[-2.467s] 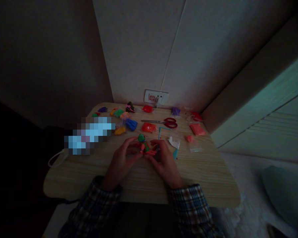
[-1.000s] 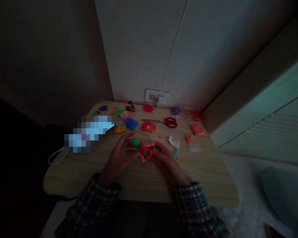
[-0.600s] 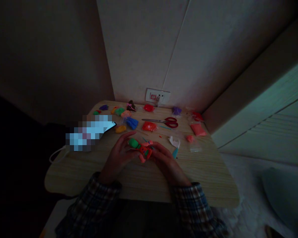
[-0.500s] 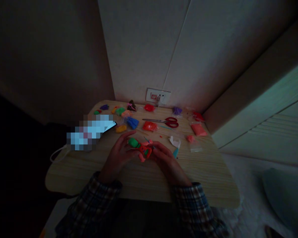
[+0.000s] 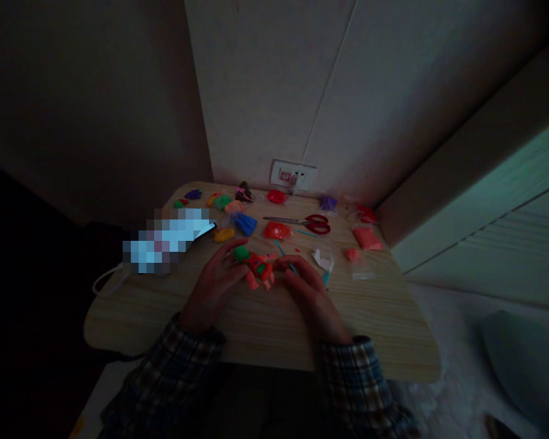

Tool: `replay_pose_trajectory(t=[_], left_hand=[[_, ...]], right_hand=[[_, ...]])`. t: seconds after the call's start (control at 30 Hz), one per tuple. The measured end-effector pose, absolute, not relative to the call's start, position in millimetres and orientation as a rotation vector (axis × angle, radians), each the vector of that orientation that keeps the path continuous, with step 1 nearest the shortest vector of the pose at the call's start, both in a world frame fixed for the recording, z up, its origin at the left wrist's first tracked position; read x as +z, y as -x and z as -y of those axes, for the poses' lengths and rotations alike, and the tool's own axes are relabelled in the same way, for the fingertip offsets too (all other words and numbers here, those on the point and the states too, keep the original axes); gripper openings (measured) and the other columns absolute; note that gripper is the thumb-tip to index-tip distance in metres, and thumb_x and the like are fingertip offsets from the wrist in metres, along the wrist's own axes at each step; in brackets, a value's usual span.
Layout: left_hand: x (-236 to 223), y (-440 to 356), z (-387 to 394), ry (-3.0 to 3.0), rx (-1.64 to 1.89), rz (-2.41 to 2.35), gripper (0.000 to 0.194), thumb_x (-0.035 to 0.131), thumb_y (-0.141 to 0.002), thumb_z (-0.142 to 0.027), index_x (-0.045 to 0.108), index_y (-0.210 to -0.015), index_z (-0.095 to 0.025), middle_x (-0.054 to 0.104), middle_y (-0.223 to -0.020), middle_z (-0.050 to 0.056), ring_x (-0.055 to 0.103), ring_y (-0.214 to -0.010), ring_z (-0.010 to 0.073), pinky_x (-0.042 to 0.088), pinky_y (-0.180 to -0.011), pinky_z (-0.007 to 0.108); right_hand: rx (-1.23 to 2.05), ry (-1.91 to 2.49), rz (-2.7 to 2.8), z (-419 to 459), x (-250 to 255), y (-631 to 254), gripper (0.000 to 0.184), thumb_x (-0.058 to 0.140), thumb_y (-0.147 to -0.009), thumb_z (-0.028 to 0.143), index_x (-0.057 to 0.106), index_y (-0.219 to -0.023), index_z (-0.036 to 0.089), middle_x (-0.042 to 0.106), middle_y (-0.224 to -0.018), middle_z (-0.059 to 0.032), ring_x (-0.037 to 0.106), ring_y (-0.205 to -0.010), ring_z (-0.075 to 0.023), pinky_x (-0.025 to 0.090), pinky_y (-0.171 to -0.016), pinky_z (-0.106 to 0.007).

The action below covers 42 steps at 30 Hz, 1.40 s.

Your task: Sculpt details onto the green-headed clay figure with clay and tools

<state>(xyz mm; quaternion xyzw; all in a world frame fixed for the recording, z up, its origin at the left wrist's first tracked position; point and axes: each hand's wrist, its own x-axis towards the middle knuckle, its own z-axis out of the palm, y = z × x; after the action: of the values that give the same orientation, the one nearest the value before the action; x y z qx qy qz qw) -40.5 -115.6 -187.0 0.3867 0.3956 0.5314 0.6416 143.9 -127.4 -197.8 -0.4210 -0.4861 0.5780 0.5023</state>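
Observation:
My left hand [image 5: 214, 281] is closed on a small clay figure [image 5: 258, 266], its fingers around the green head end. The figure has a green head, a red and green body and pink limbs that point toward me and to the right. Just right of it, my right hand [image 5: 312, 291] pinches a thin blue modelling tool [image 5: 280, 247], whose tip slants up and left past the fingers. The tool's lower part is partly hidden by the fingers. Between the right hand and the figure there is a small gap.
Red-handled scissors [image 5: 317, 224] lie behind my hands among bagged clay, including a blue pack [image 5: 246, 224], a red pack [image 5: 277, 230] and a pink pack [image 5: 367, 238]. A blurred lit phone [image 5: 174, 238] with a white cable stands left. White scrap [image 5: 322, 260] lies to the right.
The figure has turned in my left hand, its legs now pointing toward me. My right hand has drawn slightly away from it, with more of the blue tool showing.

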Motion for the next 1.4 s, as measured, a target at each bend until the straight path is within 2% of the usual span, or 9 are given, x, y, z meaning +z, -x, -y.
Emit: replay_pose_trajectory(t=[0.1, 0.27, 0.43, 0.67, 0.77, 0.93, 1.13, 1.23, 1.4], left_hand=[[-184.3, 40.6, 116.5, -0.833, 1.201, -0.857, 0.052, 0.075, -0.074, -0.027, 0.057, -0.121, -0.019, 0.073, -0.097, 0.004, 0.069, -0.085, 0.0218, 0.052, -0.079, 0.035], [-181.9, 40.1, 117.1, -0.797, 1.219, -0.821, 0.044, 0.077, -0.073, -0.027, 0.063, -0.114, -0.022, 0.074, -0.099, 0.005, 0.069, -0.086, 0.0232, 0.051, -0.08, 0.037], [-187.8, 41.8, 115.5, -0.809, 1.245, -0.826, 0.047, 0.079, -0.07, -0.027, 0.064, -0.114, -0.022, 0.074, -0.095, 0.003, 0.07, -0.085, 0.0228, 0.051, -0.084, 0.039], [-192.0, 40.5, 116.3, -0.984, 1.27, -0.972, 0.049, 0.079, -0.07, -0.032, 0.062, -0.115, -0.024, 0.074, -0.101, 0.004, 0.069, -0.097, 0.0283, 0.049, -0.092, 0.047], [-189.5, 38.5, 116.5, -1.109, 1.306, -1.083, 0.043, 0.079, -0.069, -0.027, 0.063, -0.109, -0.023, 0.073, -0.101, 0.003, 0.068, -0.102, 0.0281, 0.051, -0.094, 0.045], [-184.2, 34.8, 118.9, -1.206, 1.307, -1.09, 0.039, 0.078, -0.07, -0.024, 0.062, -0.105, -0.022, 0.07, -0.103, 0.003, 0.069, -0.099, 0.0254, 0.057, -0.087, 0.039], [-184.0, 34.6, 119.8, -1.31, 1.335, -1.097, 0.034, 0.075, -0.073, -0.021, 0.06, -0.103, -0.021, 0.07, -0.102, 0.004, 0.069, -0.096, 0.0232, 0.058, -0.083, 0.036], [-186.2, 35.2, 119.7, -1.412, 1.358, -1.097, 0.035, 0.075, -0.073, -0.023, 0.06, -0.105, -0.022, 0.07, -0.104, 0.003, 0.068, -0.098, 0.0231, 0.058, -0.085, 0.037], [-191.4, 36.1, 121.3, -1.704, 1.342, -1.18, 0.036, 0.073, -0.077, -0.025, 0.061, -0.111, -0.025, 0.069, -0.107, 0.002, 0.065, -0.102, 0.0229, 0.054, -0.091, 0.038]], right_hand=[[1.298, 1.053, 1.13, 127.8, -197.6, -144.6, 0.019, 0.063, -0.084, 0.033, 0.062, -0.102, 0.026, 0.067, -0.104, -0.001, 0.058, -0.103, -0.0205, 0.043, -0.089, -0.035], [1.263, 0.961, 1.037, 128.0, -201.0, -146.6, 0.031, 0.066, -0.082, 0.028, 0.058, -0.113, 0.028, 0.068, -0.102, -0.0002, 0.059, -0.103, -0.0189, 0.044, -0.085, -0.032], [1.182, 0.943, 1.03, 127.0, -200.9, -147.3, 0.021, 0.059, -0.089, 0.028, 0.062, -0.11, 0.026, 0.068, -0.096, -0.0014, 0.06, -0.091, -0.0162, 0.044, -0.079, -0.03], [1.093, 0.939, 1.143, 126.3, -204.3, -148.7, 0.022, 0.054, -0.092, 0.026, 0.064, -0.112, 0.028, 0.07, -0.097, -0.0018, 0.062, -0.093, -0.0161, 0.046, -0.077, -0.029], [1.097, 0.95, 1.157, 126.5, -205.4, -149.8, 0.023, 0.053, -0.091, 0.026, 0.065, -0.111, 0.028, 0.07, -0.1, -0.0027, 0.062, -0.093, -0.0172, 0.046, -0.077, -0.03], [1.084, 1.004, 1.227, 128.0, -201.7, -149.0, 0.026, 0.049, -0.091, 0.023, 0.066, -0.11, 0.029, 0.069, -0.103, -0.0013, 0.061, -0.092, -0.0168, 0.045, -0.08, -0.031], [1.04, 1.068, 1.278, 129.6, -195.5, -147.4, 0.023, 0.048, -0.091, 0.025, 0.07, -0.097, 0.026, 0.066, -0.081, 0.0001, 0.059, -0.08, -0.0161, 0.046, -0.075, -0.029], [1.039, 1.122, 1.311, 129.0, -196.1, -145.9, 0.019, 0.052, -0.091, 0.031, 0.07, -0.095, 0.025, 0.063, -0.079, 0.0002, 0.058, -0.075, -0.016, 0.045, -0.072, -0.03], [1.023, 1.147, 1.367, 127.8, -198.6, -140.7, 0.013, 0.064, -0.084, 0.033, 0.068, -0.092, 0.024, 0.061, -0.084, 0.0002, 0.056, -0.079, -0.0165, 0.043, -0.072, -0.03]])
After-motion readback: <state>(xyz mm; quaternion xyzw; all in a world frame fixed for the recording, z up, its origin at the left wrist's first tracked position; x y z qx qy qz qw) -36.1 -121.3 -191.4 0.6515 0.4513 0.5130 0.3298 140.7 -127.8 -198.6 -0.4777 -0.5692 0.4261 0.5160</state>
